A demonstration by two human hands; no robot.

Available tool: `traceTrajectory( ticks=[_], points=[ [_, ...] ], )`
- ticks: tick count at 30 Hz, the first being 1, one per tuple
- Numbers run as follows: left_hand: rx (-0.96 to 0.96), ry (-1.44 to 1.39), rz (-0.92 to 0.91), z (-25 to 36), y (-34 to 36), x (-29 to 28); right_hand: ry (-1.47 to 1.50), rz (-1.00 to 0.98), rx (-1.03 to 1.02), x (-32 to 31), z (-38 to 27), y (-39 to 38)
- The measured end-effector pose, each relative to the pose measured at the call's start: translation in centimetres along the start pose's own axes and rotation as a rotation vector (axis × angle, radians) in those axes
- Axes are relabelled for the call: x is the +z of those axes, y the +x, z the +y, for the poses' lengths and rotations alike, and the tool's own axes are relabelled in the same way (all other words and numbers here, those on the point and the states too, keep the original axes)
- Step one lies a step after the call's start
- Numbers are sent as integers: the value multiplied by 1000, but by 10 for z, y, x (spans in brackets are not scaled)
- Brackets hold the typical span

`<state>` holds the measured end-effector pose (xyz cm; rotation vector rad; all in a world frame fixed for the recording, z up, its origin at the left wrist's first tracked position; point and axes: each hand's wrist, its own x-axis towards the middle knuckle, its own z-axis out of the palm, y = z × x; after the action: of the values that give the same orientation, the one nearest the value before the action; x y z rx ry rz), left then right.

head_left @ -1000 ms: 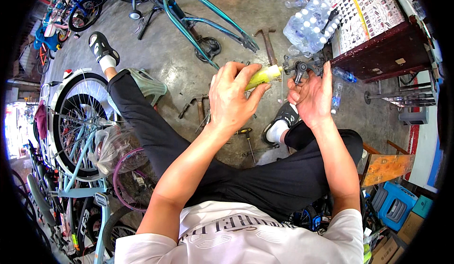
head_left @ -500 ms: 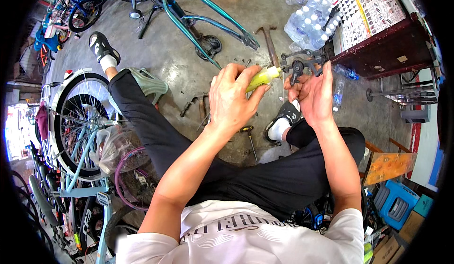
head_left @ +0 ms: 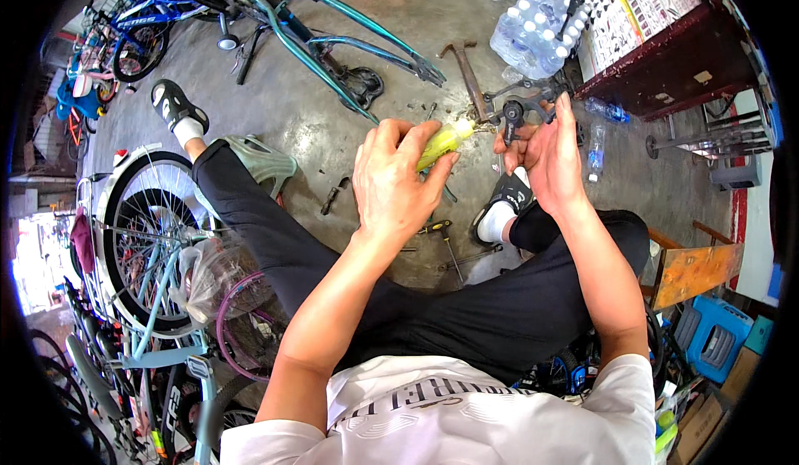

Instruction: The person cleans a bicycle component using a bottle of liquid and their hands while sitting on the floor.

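Observation:
My left hand (head_left: 389, 180) is wrapped round a small yellow squeeze bottle (head_left: 441, 144), its pale nozzle pointing right. The nozzle tip is close to a black metal bicycle part (head_left: 513, 115) with a round hub and several arms; I cannot tell whether they touch. My right hand (head_left: 553, 165) holds this part from below in curled fingers, with the palm turned up. Some of its fingertips are hidden behind the part. A hammer (head_left: 473, 82) lies on the floor just beyond, and a yellow-and-black handled screwdriver (head_left: 448, 244) lies between my legs.
A teal bicycle frame (head_left: 333, 44) lies ahead. Wrapped water bottles (head_left: 537, 32) stand at the far right beside a dark red cabinet (head_left: 666, 65). To my left are a white-rimmed wheel (head_left: 108, 240), a pale green stool (head_left: 270, 161) and several bicycles. A blue stool (head_left: 712, 336) sits at right.
Both hands, with the bottle and the black part, have shifted slightly left in the picture. The bottle's nozzle has moved lower against the part. The whole view has also shifted a little.

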<state>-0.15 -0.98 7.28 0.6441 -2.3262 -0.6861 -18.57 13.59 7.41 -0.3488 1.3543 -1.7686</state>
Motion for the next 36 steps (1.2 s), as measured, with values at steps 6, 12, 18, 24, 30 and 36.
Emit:
traceTrajectory(
  ticks=[6, 12, 18, 24, 30, 36],
  points=[
    [21, 52, -30, 6, 9, 2, 34, 37, 33, 3, -2, 0],
    [46, 8, -10, 12, 12, -5, 94, -12, 118, -6, -2, 3],
    [54, 100, -80, 12, 14, -7, 97, 46, 124, -2, -3, 3],
    [85, 83, -33, 19, 17, -12, 44, 25, 43, 2, -3, -1],
    [85, 108, -72, 13, 15, -13, 62, 66, 50, -1, -3, 1],
    [122, 120, -77, 14, 23, -10, 86, 67, 71, -2, 0, 2]
  ],
)
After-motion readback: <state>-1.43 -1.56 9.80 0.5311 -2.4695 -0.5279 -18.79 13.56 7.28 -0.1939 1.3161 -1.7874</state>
